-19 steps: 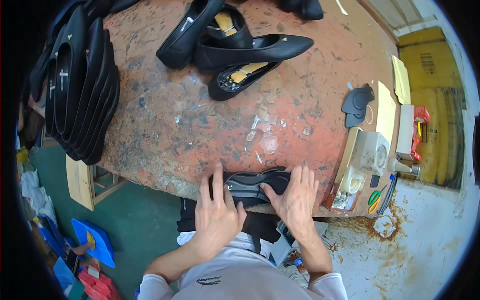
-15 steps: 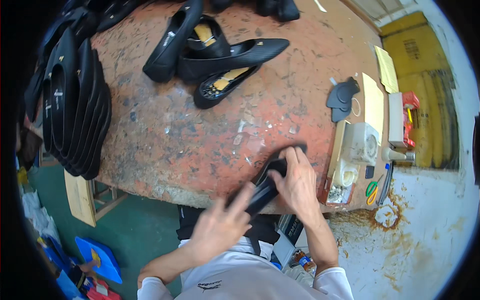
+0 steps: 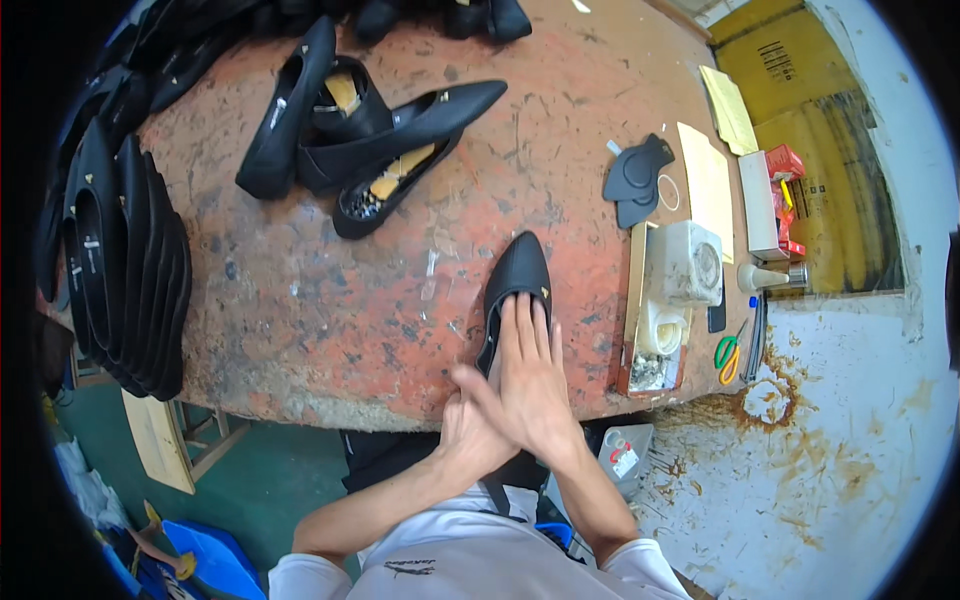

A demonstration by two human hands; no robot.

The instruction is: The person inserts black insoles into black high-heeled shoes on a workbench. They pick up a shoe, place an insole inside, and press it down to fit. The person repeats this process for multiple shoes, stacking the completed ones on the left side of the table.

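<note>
A black pointed flat shoe (image 3: 518, 268) with a small gold ornament lies near the table's front edge, toe pointing away from me. My right hand (image 3: 533, 385) reaches into its opening, fingers stretched out flat against the inside and thumb spread to the left. At the heel end, my left hand (image 3: 475, 435) is closed around the back of the shoe; the right hand covers part of its fingers. Farther off lie more black shoes, among them one with a pointed toe (image 3: 440, 115) resting across a shoe with a tan insole area (image 3: 375, 205).
A row of nested black shoes (image 3: 150, 290) stands at the left. On the right are dark insole-like pieces (image 3: 638, 180), yellow paper sheets (image 3: 708, 190), a wooden tray (image 3: 632, 300) with a whitish block (image 3: 690, 262), and scissors (image 3: 728, 360). A wooden stool (image 3: 155, 440) stands below the table.
The shoe has turned from a slant to lying toe-away on the table. My right hand has gone from its toe end into its opening; my left hand has moved to the heel.
</note>
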